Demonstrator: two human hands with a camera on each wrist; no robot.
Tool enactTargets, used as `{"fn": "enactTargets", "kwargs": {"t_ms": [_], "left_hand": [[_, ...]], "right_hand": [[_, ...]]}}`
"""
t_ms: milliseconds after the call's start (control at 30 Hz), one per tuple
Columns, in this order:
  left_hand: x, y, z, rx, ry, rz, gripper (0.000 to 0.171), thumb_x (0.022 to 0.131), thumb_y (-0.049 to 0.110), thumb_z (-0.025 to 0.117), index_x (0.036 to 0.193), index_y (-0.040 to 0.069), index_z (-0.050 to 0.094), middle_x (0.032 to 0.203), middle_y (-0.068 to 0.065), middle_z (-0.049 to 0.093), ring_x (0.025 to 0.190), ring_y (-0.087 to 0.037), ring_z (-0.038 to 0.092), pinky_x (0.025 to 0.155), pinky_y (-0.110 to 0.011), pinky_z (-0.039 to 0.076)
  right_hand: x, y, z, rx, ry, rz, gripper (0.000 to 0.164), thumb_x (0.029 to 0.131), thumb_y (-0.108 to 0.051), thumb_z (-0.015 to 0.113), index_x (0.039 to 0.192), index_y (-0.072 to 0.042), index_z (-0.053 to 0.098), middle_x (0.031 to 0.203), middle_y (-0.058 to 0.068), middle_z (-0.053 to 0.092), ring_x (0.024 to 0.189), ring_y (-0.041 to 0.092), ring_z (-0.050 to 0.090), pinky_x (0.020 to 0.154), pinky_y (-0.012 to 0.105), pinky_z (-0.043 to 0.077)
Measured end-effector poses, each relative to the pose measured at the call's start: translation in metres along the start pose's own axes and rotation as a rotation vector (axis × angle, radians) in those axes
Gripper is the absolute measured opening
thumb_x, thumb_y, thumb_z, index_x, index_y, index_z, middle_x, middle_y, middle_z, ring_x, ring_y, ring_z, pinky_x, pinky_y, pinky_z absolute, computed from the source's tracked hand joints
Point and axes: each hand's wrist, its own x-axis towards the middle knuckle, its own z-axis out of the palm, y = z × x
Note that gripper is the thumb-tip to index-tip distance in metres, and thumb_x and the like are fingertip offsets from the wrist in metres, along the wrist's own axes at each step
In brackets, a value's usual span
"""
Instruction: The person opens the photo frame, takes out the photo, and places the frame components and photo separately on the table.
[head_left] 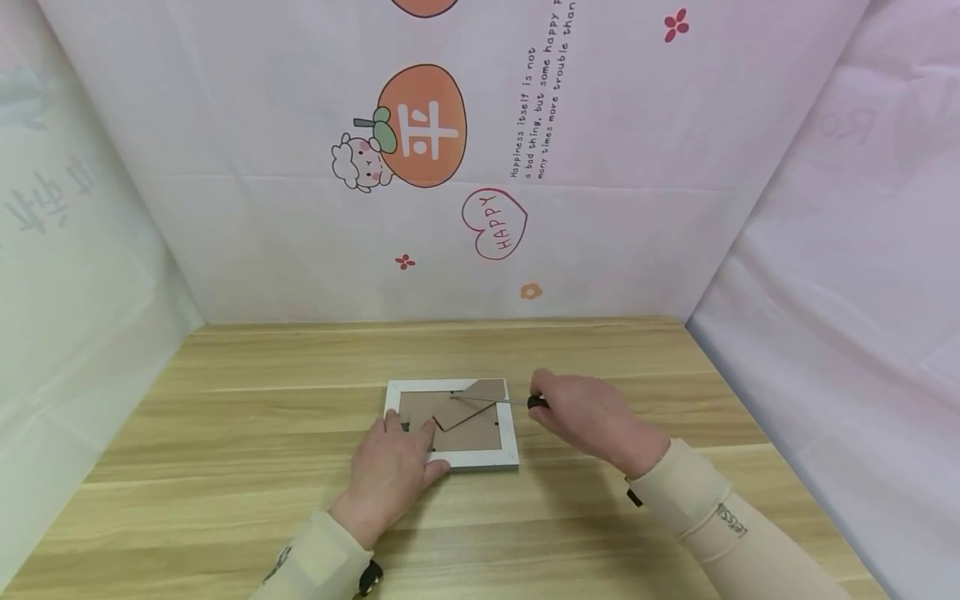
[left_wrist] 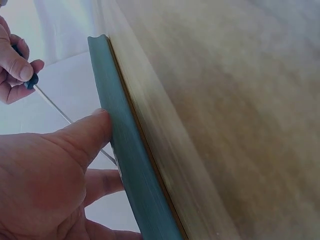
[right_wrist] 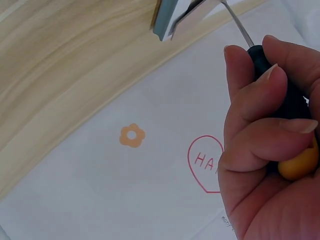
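A white picture frame (head_left: 453,457) lies face down on the table, its brown backing board (head_left: 480,437) and easel leg (head_left: 483,390) facing up. My left hand (head_left: 393,462) rests on its left and near side, fingers extended over the back. The thumb (left_wrist: 95,130) touches the frame's blue-grey outer edge (left_wrist: 117,120). From the right, my right hand (head_left: 588,412) grips a screwdriver (right_wrist: 257,60) with a dark and yellow handle. The thin shaft (head_left: 495,400) reaches across the backing, its tip near a small dark tab (head_left: 452,393) at the far edge.
The wood-grain table (head_left: 300,358) runs back to a white printed cloth (head_left: 300,250). More white cloth hangs along the left (head_left: 90,250) and right (head_left: 847,292) sides.
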Motion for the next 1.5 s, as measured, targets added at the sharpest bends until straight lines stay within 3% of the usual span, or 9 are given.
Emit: {"fn": "enactTargets", "kwargs": {"t_ms": [167, 333, 533, 633, 800, 933, 1100, 1267, 1500], "left_hand": [[-0.001, 0.001, 0.001, -0.004, 0.015, 0.007, 0.067, 0.091, 0.060, 0.071, 0.136, 0.009, 0.068, 0.118, -0.034, 0.070, 0.124, -0.052, 0.060, 0.105, -0.053, 0.050], [0.000, 0.002, 0.002, -0.003, 0.030, 0.008, 0.067, 0.090, 0.060, 0.072, 0.135, 0.010, 0.069, 0.117, -0.033, 0.071, 0.122, -0.052, 0.061, 0.104, -0.053, 0.050], [0.000, 0.002, 0.004, 0.019, 0.035, 0.006, 0.068, 0.090, 0.061, 0.072, 0.135, 0.011, 0.069, 0.117, -0.035, 0.070, 0.120, -0.050, 0.062, 0.100, -0.051, 0.052], [0.001, 0.002, 0.004, 0.027, 0.046, 0.009, 0.067, 0.089, 0.062, 0.072, 0.134, 0.011, 0.070, 0.116, -0.035, 0.070, 0.119, -0.050, 0.063, 0.098, -0.050, 0.053], [0.002, 0.002, 0.005, 0.012, 0.057, 0.006, 0.066, 0.089, 0.060, 0.073, 0.133, 0.011, 0.070, 0.115, -0.036, 0.069, 0.116, -0.050, 0.063, 0.094, -0.050, 0.054], [0.002, 0.002, 0.004, -0.012, 0.042, -0.004, 0.066, 0.090, 0.059, 0.073, 0.134, 0.010, 0.070, 0.118, -0.038, 0.067, 0.115, -0.051, 0.063, 0.093, -0.052, 0.055], [0.001, 0.001, 0.003, -0.013, 0.023, -0.005, 0.066, 0.091, 0.059, 0.072, 0.134, 0.010, 0.069, 0.119, -0.039, 0.066, 0.116, -0.052, 0.062, 0.095, -0.052, 0.055], [0.001, 0.000, 0.002, 0.000, 0.026, 0.005, 0.065, 0.091, 0.060, 0.071, 0.133, 0.010, 0.070, 0.118, -0.039, 0.067, 0.115, -0.052, 0.063, 0.095, -0.051, 0.055], [0.001, -0.001, 0.000, -0.007, 0.021, 0.003, 0.065, 0.092, 0.059, 0.071, 0.134, 0.010, 0.070, 0.118, -0.038, 0.067, 0.115, -0.051, 0.064, 0.094, -0.052, 0.055]], "right_hand": [[0.001, -0.005, -0.005, -0.063, 0.079, -0.060, 0.020, 0.097, -0.021, 0.075, 0.091, -0.014, 0.057, 0.065, -0.010, 0.049, 0.055, 0.004, 0.039, 0.048, 0.023, 0.035], [0.004, -0.011, -0.009, -0.082, 0.067, -0.052, 0.029, 0.097, -0.020, 0.075, 0.082, -0.016, 0.050, 0.061, -0.009, 0.037, 0.055, 0.005, 0.032, 0.049, 0.022, 0.027], [0.006, -0.018, -0.013, -0.119, 0.083, -0.050, 0.034, 0.095, -0.018, 0.076, 0.078, -0.016, 0.047, 0.059, -0.008, 0.035, 0.056, 0.007, 0.029, 0.049, 0.023, 0.027], [0.006, -0.022, -0.009, -0.201, 0.169, -0.084, 0.037, 0.091, -0.018, 0.079, 0.075, -0.016, 0.046, 0.056, -0.008, 0.033, 0.053, 0.007, 0.026, 0.046, 0.023, 0.026], [0.001, -0.027, 0.002, -0.389, 0.401, -0.169, 0.045, 0.081, -0.020, 0.086, 0.070, -0.014, 0.043, 0.052, -0.008, 0.023, 0.048, 0.007, 0.016, 0.040, 0.022, 0.018], [-0.002, -0.031, 0.008, -0.446, 0.525, -0.204, 0.047, 0.076, -0.018, 0.087, 0.069, -0.014, 0.041, 0.055, -0.009, 0.017, 0.048, 0.006, 0.013, 0.041, 0.021, 0.013], [-0.005, -0.032, 0.017, -0.436, 0.620, -0.241, 0.034, 0.076, -0.007, 0.076, 0.073, -0.014, 0.044, 0.058, -0.010, 0.012, 0.048, 0.005, 0.013, 0.041, 0.020, 0.010], [-0.010, -0.032, 0.029, -0.428, 0.656, -0.254, 0.017, 0.078, -0.003, 0.063, 0.085, -0.012, 0.051, 0.059, -0.011, 0.010, 0.048, 0.004, 0.010, 0.041, 0.019, 0.008], [-0.015, -0.032, 0.044, -0.452, 0.713, -0.256, 0.010, 0.083, -0.002, 0.052, 0.082, -0.011, 0.047, 0.057, -0.009, 0.015, 0.045, 0.004, 0.013, 0.039, 0.020, 0.010]]}}
